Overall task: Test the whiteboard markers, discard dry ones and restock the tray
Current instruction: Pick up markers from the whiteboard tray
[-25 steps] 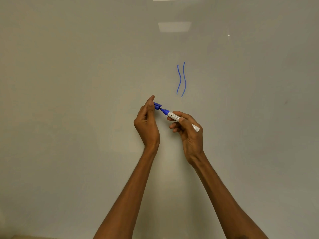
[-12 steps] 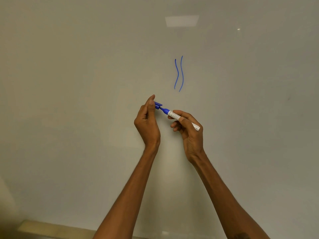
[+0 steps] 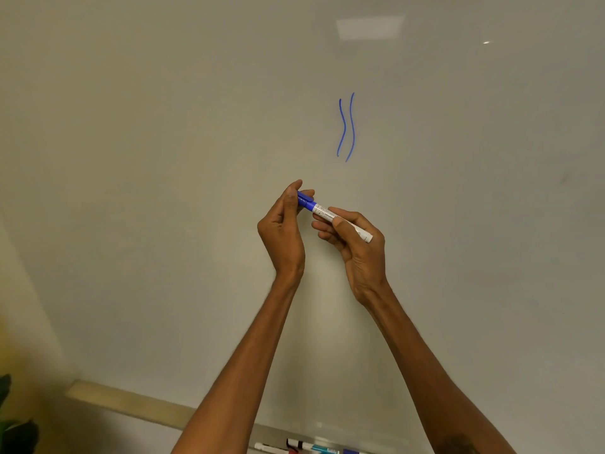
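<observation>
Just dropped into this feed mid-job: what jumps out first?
Two wavy blue lines stand out on the whiteboard, up and right of centre. Just below them, the right hand grips a blue whiteboard marker by its white barrel, while the left hand pinches its blue cap at the tip end. At the bottom edge, several markers lie in the tray.

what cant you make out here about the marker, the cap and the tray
- Head view: blue marker label print too small to read; right hand covers part.
- Cap: left hand hides part; fully seated or not, unclear.
- Markers in the tray: cut off by bottom edge, count unknown.
- Dark shape lower left: blurred, cut by edge.
</observation>
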